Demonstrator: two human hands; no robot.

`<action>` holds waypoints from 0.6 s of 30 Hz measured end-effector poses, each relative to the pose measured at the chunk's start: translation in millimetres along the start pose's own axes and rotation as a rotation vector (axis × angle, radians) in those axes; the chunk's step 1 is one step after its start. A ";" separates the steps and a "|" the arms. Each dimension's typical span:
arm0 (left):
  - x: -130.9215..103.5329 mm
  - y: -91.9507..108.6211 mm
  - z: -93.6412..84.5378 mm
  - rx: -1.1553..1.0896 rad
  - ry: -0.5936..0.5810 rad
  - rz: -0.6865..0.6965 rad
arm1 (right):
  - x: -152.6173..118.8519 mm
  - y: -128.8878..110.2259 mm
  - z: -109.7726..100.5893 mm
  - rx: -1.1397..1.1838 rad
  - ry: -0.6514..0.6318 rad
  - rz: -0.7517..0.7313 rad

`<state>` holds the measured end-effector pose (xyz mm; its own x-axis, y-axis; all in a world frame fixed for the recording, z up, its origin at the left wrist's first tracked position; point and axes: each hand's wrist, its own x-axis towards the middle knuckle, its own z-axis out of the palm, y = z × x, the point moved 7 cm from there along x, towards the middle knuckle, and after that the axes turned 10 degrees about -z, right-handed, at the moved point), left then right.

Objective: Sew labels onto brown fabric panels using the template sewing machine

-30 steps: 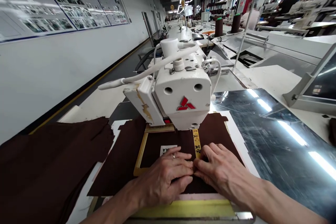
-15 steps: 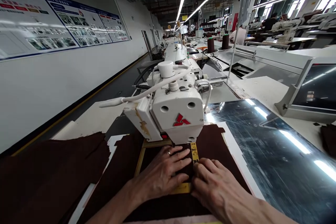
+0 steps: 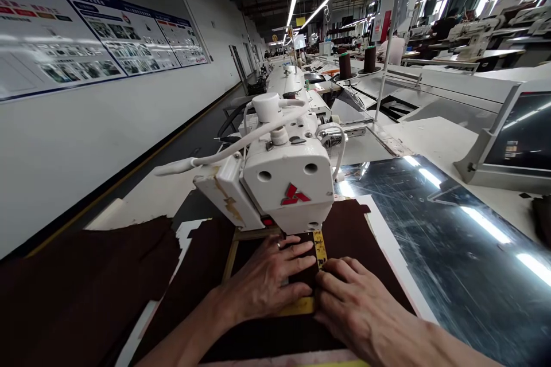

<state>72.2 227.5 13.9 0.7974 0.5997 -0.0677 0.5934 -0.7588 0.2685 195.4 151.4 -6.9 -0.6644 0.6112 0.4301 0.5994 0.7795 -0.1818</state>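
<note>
One cloth [image 3: 353, 229] laid, one frame [image 3: 297, 307] on top; stitching unconfirmed

Set-up looks mostly done, we'd say. Cloth (dark brown) lies flat, partly under the machine [image 3: 293, 178], w/ a white sheet [image 3: 391, 246] showing past its R edge. Frame, yellow, sits on the cloth & runs up to the machine; we see bits of all 4 bars, incl. the R one w/ black writing.

L hand [image 3: 275, 272] is flat, palm down, fingers a bit apart, over the frame's opening, forearm crossing its lower L corner. We see nothing held there. R hand [image 3: 350, 289] is at the lower R corner, fingers bent & close together; can't tell if it's pinching cloth or frame, or just pressing.

What's left, AFAICT: no stitch line shows, & the spot under the machine is hidden, so we can't count any sewing as done. Frame's on the cloth, so we reckon this piece is mid-job, not finished.

More dark fabric [image 3: 77, 287] lies beside it on the L; no telling if that's done or waiting. Shiny surface [image 3: 439, 252] is on the R, well clear of both hands' fingers.
</note>
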 end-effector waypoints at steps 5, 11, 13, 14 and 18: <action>-1.3 1.2 -0.5 0.000 0.010 0.004 | 1.8 -0.5 -0.1 -0.010 -0.008 -0.002; -0.5 -0.4 -1.4 -0.003 0.043 0.009 | 5.2 -1.2 -3.5 -0.036 -0.031 0.016; -0.3 -0.8 -0.4 -0.002 0.036 0.012 | 5.8 -1.6 -5.1 -0.037 -0.042 0.025; -0.3 -0.8 0.1 0.000 0.032 0.013 | 6.2 -1.9 -6.0 -0.036 -0.044 0.026; -0.9 0.1 0.4 0.007 0.020 0.015 | 7.5 -2.2 -8.3 -0.034 -0.054 0.021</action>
<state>71.6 226.9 13.6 0.8039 0.5931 -0.0444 0.5821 -0.7694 0.2631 192.7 153.1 4.0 -0.6743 0.6343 0.3782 0.6275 0.7621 -0.1593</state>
